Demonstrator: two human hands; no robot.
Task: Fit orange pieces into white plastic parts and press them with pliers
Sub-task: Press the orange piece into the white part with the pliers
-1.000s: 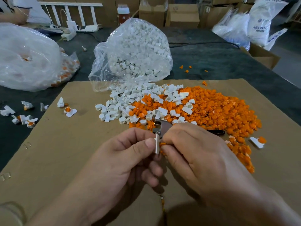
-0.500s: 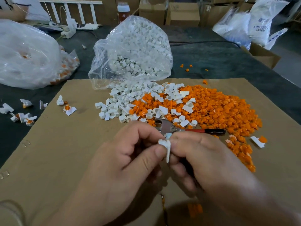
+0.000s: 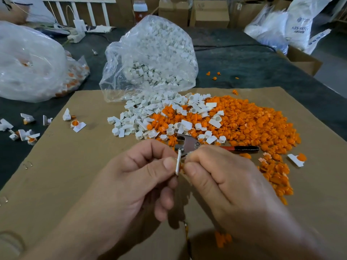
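Orange pieces (image 3: 253, 121), white parts (image 3: 139, 117)

front: pliers (image 3: 199, 144), orange pile (image 3: 253, 126) block | left: bare cardboard (image 3: 75, 166), passable

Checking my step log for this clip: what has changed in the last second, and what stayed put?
The white part, pinched between the left hand and right hand, was turned: half a second ago its broad face showed, now it stands edge-on again, as a second ago. Nothing was picked up or let go. The pliers, orange pile and bag of white parts stayed put.
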